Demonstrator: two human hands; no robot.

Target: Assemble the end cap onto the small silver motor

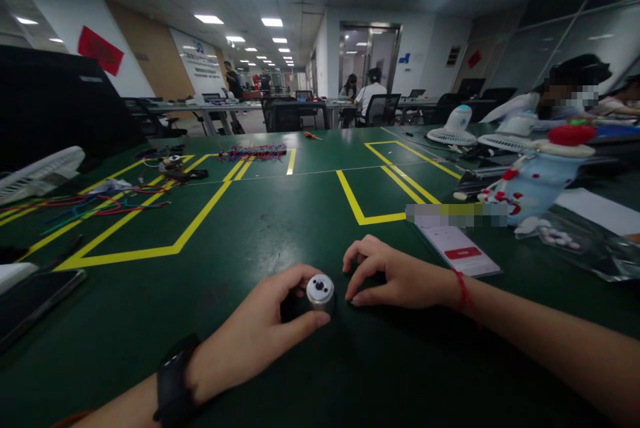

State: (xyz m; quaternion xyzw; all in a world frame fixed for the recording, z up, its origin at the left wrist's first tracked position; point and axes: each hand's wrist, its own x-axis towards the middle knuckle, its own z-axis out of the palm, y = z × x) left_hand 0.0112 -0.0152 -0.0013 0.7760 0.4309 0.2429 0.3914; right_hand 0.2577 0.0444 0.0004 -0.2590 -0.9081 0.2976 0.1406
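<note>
A small silver metal cylinder [321, 289] stands upright on the green table [270, 215], its round top showing a dark centre and small holes. My left hand [265, 321] is wrapped round it, with the thumb at the near side and the fingers behind. Just to the right, my right hand [390, 275] rests near the table with curled fingers, apart from the cylinder. The tips of its thumb and index finger are close together at a tiny object, too small to name.
Coloured wires [110, 205] and a wire bundle [255, 151] lie left and far. A phone [40, 301] is at left; a lit phone [460, 248], a blue decorated cup [535, 181] and white fans [453, 128] are at right. A person [570, 91] sits far right.
</note>
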